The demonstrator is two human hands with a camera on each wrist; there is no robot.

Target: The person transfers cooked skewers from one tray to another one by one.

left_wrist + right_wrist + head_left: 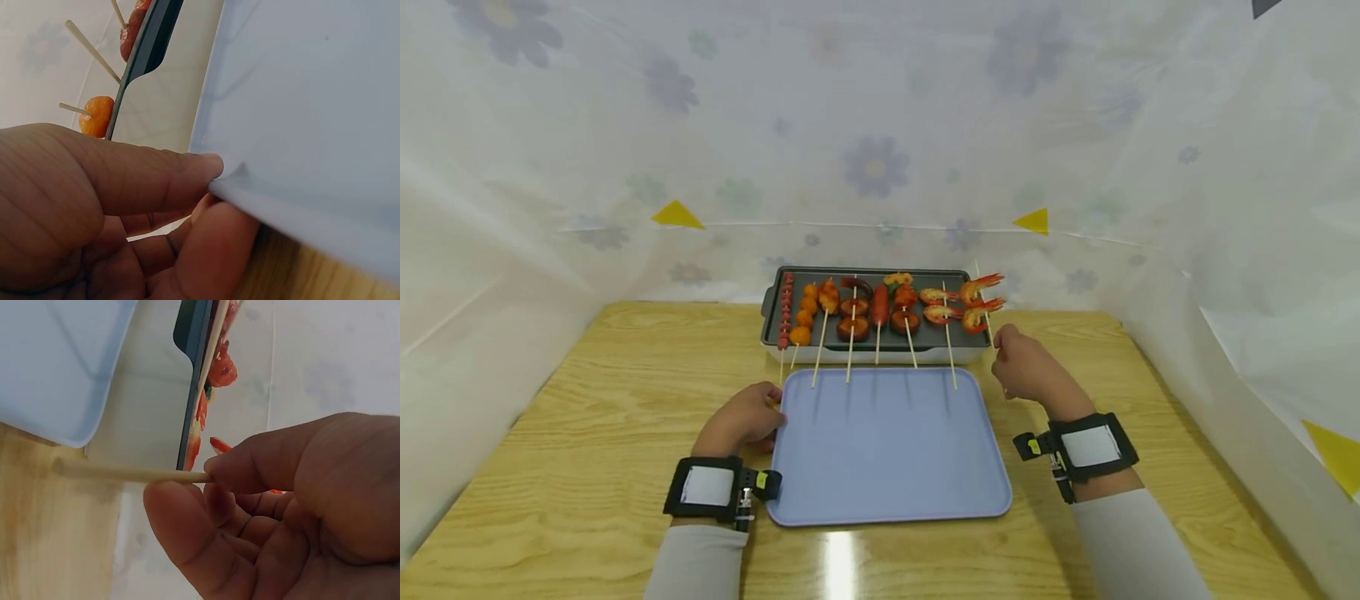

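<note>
Both hands working at the tray and grill pan.

Left hand (741, 421) is gripping the near-left edge of the lavender tray (887, 492), thumb on top and fingers curled under the rim, per the left wrist view. The tray is lying flat on the wooden tabletop (587, 467), just in front of the dark grill pan (772, 304). Right hand (1026, 367) is pinching the stick of the rightmost shrimp skewer (979, 304) between thumb and forefinger. That skewer's shrimp are sitting at the pan's right end, beside the other skewers (853, 312), whose sticks are overhanging the tray's far edge.
</note>
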